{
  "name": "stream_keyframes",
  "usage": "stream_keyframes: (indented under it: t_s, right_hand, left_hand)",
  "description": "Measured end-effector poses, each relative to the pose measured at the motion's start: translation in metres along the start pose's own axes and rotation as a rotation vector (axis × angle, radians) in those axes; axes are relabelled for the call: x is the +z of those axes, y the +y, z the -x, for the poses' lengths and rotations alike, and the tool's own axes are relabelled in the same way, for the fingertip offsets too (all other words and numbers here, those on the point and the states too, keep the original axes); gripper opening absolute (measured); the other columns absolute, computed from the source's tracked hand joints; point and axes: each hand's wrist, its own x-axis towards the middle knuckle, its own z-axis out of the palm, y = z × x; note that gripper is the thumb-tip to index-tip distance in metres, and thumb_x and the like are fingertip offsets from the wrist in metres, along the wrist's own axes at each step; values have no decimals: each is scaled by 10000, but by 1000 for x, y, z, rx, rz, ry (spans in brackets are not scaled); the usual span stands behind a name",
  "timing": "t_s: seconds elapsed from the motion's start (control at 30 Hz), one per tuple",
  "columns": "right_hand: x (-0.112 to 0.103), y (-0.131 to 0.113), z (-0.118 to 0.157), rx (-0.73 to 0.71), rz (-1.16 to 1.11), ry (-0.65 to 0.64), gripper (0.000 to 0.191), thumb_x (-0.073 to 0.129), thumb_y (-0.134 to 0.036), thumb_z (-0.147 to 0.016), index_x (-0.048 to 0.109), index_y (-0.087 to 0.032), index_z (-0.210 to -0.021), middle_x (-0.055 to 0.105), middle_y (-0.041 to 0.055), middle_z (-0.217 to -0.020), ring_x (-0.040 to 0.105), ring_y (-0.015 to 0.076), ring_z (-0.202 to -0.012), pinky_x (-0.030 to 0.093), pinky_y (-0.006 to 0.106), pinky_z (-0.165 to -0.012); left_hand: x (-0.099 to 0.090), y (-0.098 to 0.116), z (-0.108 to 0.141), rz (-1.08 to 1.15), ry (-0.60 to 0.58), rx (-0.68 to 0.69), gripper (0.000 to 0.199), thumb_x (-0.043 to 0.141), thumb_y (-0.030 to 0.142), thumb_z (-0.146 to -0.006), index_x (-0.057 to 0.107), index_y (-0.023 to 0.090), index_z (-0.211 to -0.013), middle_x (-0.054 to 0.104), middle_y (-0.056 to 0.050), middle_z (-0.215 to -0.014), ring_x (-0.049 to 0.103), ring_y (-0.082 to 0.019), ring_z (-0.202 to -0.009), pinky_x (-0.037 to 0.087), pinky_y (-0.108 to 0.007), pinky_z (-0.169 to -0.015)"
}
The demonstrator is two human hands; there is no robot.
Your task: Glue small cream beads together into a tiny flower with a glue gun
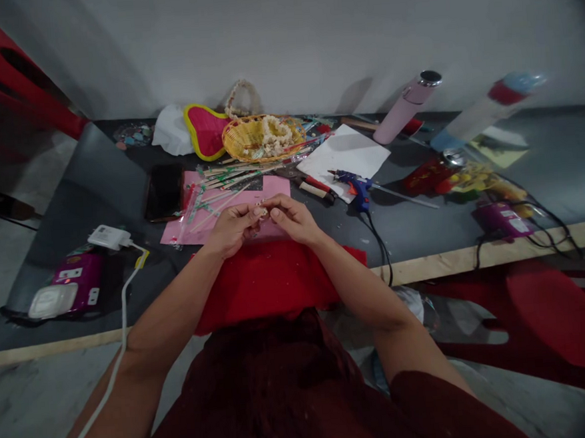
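Observation:
Just above a red cloth [267,287], my two hands meet over pink paper [275,188]. My left hand [234,230] is closed, its thumb and forefinger pinching a small pale, beaded-looking piece [263,212] too tiny to identify. My right hand [295,220] comes from the other side with fingers curled and fingertips at that piece; its lower fingers are partly hidden. Beyond the hands lie several thin wooden sticks with green marks [224,177]. A blue glue gun [358,186] rests to the right, near a red-and-cream handled tool [316,189].
A yellow wicker basket [242,142] holds a pale chip strand. A phone [164,192] and purple power socket [79,280] lie left. White paper [348,152], a pink thermos [405,110], a bottle [485,112] and a can [432,172] stand right. A white cable [123,311] crosses my left arm.

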Motion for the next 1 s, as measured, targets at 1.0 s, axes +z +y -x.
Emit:
stream_keyframes:
  t_s: [1.0]
  right_hand:
    - [3,-2,-2,-158,293,118,83,573,-201,-817,632,-193,-874,611,32,-838,578,126,-807,479,267,-705]
  left_hand:
    - [1,-2,2,-86,-25,8,268,749,312,-654,710,130,-847,590,-21,-708,435,-46,-544,332,-194,-504]
